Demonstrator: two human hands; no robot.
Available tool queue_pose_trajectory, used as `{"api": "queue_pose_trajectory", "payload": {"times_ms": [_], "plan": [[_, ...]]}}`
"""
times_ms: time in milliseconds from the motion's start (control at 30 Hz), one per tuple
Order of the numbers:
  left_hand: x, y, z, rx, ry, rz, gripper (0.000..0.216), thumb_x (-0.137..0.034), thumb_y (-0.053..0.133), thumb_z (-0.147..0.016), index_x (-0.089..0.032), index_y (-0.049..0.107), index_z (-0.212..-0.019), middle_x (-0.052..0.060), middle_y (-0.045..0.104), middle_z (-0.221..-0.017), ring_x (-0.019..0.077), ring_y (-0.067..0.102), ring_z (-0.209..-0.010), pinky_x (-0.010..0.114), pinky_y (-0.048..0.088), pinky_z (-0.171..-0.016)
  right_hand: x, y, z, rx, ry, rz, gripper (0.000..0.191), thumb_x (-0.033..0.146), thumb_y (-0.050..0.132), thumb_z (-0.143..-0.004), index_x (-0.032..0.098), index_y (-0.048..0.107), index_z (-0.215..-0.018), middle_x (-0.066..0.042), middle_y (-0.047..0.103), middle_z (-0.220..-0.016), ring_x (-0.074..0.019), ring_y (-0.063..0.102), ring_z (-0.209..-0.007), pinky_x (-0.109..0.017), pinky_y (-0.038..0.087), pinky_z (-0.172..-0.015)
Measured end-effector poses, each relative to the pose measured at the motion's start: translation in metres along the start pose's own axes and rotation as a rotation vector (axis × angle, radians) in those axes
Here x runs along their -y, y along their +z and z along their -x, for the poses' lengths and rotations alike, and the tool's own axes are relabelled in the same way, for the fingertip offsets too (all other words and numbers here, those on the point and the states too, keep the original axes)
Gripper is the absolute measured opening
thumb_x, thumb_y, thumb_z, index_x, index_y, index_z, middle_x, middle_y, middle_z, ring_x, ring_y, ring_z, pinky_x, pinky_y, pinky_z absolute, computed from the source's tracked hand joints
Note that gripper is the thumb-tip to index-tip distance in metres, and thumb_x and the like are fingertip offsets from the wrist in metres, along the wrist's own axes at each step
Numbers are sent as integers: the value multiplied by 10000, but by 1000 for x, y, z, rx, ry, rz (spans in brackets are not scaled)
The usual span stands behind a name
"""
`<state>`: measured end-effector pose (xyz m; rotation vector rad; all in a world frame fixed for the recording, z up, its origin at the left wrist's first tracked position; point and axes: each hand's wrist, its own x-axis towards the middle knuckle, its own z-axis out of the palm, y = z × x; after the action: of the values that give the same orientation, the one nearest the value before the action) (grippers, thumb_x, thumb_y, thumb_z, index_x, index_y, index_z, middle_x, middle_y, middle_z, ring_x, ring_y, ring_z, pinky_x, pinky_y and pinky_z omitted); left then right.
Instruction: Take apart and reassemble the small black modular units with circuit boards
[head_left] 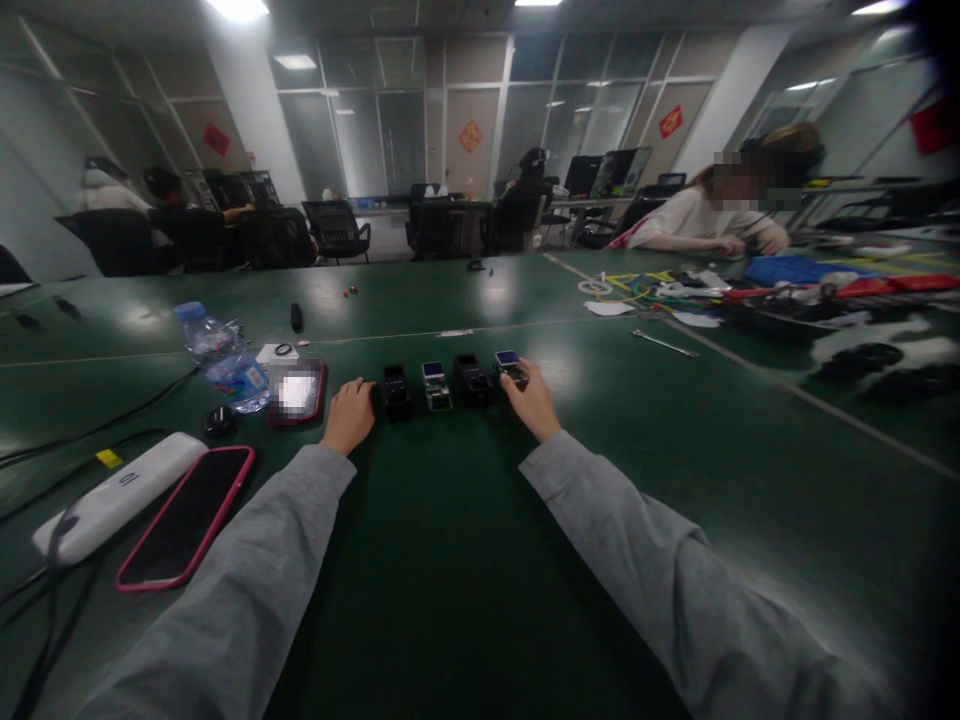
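Several small handheld devices stand in a row on the green table (420, 520). At the row's right end, my right hand (536, 402) has its thumb and fingers closed on a small circuit board with a screen (508, 359). My left hand (350, 416) rests at the left end, fingers curled, a dark shape at their tips; what they grip is hidden. Nearest to it is a black device (395, 388). Right of that come a bare circuit board with a bluish screen (436, 386) and another black device (472, 380).
To the left are a pink-framed phone (187, 520), a white power strip (127, 490) with cables, a tilted water bottle (225, 360) and a red-edged phone (317, 392). A wrench (664, 344) and heaped cables (637, 287) lie right. A person (682, 220) sits across the table.
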<state>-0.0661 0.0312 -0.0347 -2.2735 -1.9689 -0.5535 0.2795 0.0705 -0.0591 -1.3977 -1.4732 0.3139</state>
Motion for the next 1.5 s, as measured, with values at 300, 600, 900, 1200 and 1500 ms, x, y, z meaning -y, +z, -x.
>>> {"api": "queue_pose_trajectory", "payload": {"times_ms": [300, 600, 900, 1200, 1500], "plan": [[-1, -1, 0, 7, 3, -21, 427, -74, 401, -846, -136, 540, -1245, 165, 510, -1333, 261, 476, -1232, 454, 396, -1014, 4, -1, 1, -6, -8, -4, 751, 620, 678, -719, 150, 481, -1270, -154, 571, -1213, -290, 562, -1090, -459, 445, -954], [0, 0, 1, 5, 2, -21, 416, -98, 389, -867, -139, 536, -1254, 167, 508, -1337, 267, 472, -1238, 460, 395, -1014, 4, -2, 1, 10, 18, 3, 820, 664, 675, -696, 151, 458, -1298, -158, 565, -1218, -301, 556, -1101, -489, 442, -949], [0, 0, 0, -5, 9, -29, 434, -82, 398, -845, -147, 538, -1251, 160, 515, -1332, 269, 479, -1231, 464, 401, -1010, 6, -2, 2, 12, 0, 3, 759, 614, 677, -722, 166, 458, -1295, -150, 566, -1218, -294, 555, -1104, -471, 445, -953], [1, 1, -1, -8, 0, -2, 398, -108, 405, -858, -157, 562, -1221, 156, 538, -1302, 256, 499, -1205, 445, 406, -1007, -6, 2, 0, -3, -49, 23, 576, 447, 577, -818, 156, 438, -1295, -147, 566, -1209, -275, 556, -1099, -492, 430, -964], [0, 0, 0, -8, -3, 16, 406, -102, 407, -863, -146, 549, -1241, 167, 514, -1330, 270, 478, -1233, 461, 388, -1022, -7, 1, -1, 8, -49, 17, 545, 353, 555, -815, 138, 438, -1301, -152, 566, -1214, -265, 564, -1088, -471, 434, -966]]}}
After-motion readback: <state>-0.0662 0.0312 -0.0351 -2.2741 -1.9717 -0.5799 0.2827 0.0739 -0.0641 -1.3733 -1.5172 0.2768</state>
